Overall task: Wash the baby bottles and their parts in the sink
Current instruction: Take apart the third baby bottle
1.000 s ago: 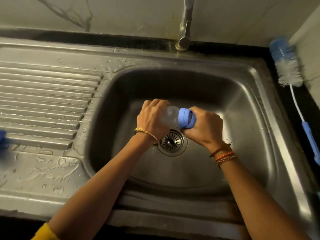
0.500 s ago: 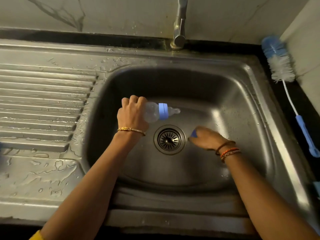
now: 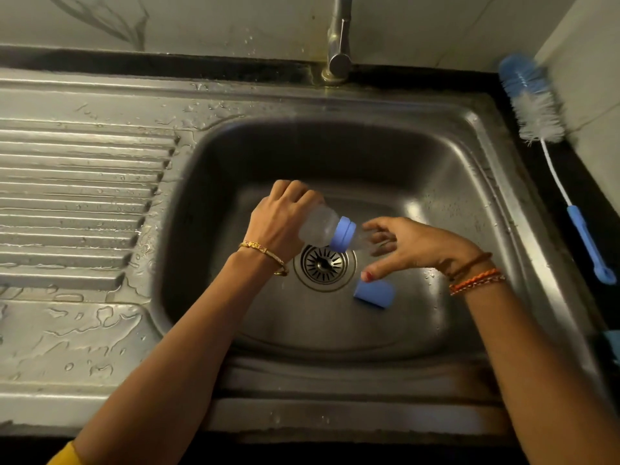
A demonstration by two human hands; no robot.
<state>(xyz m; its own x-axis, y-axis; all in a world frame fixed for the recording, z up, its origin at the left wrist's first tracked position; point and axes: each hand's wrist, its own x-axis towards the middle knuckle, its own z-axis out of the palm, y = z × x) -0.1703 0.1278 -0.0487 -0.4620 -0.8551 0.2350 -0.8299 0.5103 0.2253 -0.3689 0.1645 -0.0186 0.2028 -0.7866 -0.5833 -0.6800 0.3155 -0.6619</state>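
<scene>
Bottle held over sink, cap inside

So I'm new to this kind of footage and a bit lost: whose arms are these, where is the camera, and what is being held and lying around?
No machine here: these are a person's two bare arms, filmed by one wide camera worn on the head, looking down into a steel sink. The left hand grips a clear baby bottle by its base, tilted over the drain, with its blue ring and teat pointing right. The right hand reaches toward the teat with its fingers spread, holding nothing. A blue cap lies on the sink floor beside the drain. The tap stands behind the basin, with no water visibly running. A wet ribbed draining board is to the left, and a blue and white bottle brush lies on the dark counter to the right.
</scene>
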